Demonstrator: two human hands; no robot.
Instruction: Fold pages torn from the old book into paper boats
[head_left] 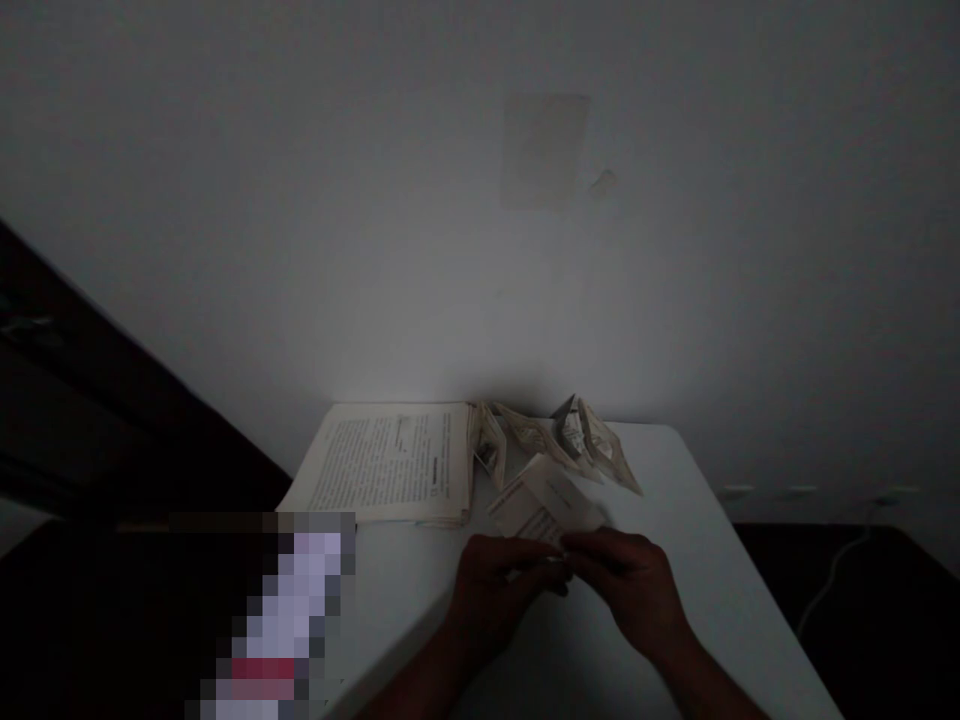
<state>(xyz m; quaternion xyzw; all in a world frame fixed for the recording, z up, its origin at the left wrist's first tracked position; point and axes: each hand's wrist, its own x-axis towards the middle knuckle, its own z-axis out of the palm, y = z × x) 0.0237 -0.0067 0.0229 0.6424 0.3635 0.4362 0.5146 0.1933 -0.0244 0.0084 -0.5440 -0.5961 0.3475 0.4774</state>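
Note:
A folded sheet of printed paper lies on the white table just in front of both my hands. My left hand pinches its near edge with closed fingers. My right hand meets it at the same edge, fingers also closed on the paper. The two hands touch each other at the fingertips. Behind the sheet lie several folded paper boats in a row against the wall.
A stack of printed pages lies at the table's far left corner. The white wall rises directly behind the table. A pixelated patch covers the lower left. A cable hangs at the right, beyond the table edge.

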